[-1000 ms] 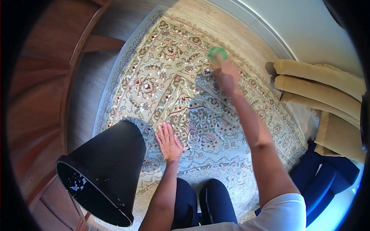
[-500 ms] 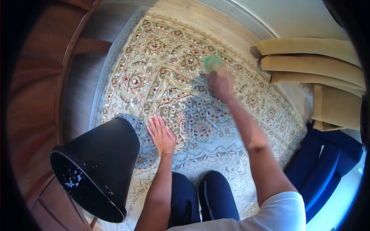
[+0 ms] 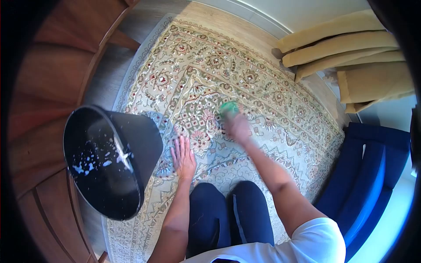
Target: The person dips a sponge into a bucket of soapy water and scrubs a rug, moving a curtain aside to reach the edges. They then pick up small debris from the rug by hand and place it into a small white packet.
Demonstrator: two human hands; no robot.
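Note:
My right hand (image 3: 238,126), blurred by motion, is wrapped round a green rounded object (image 3: 229,109) over the middle of the patterned rug (image 3: 250,76). Its exact kind is lost in the blur. Fingers stretched out and slightly apart, my left hand (image 3: 185,160) lies flat on the rug to the left, holding nothing. A black wastebasket (image 3: 147,136) stands beside my left hand, its mouth facing up toward me. Small white scraps (image 3: 90,165) show inside it.
Wooden furniture (image 3: 55,65) runs along the left side. Tan cushions (image 3: 337,46) lean by the wall at upper right, and a dark blue padded seat (image 3: 362,175) stands at right. My knees (image 3: 210,206) are on the rug at the bottom.
My right hand has drawn the green object back toward me and slightly left across the rug. My left hand stays flat on the rug. The view has shifted, showing more of the wastebasket's inside.

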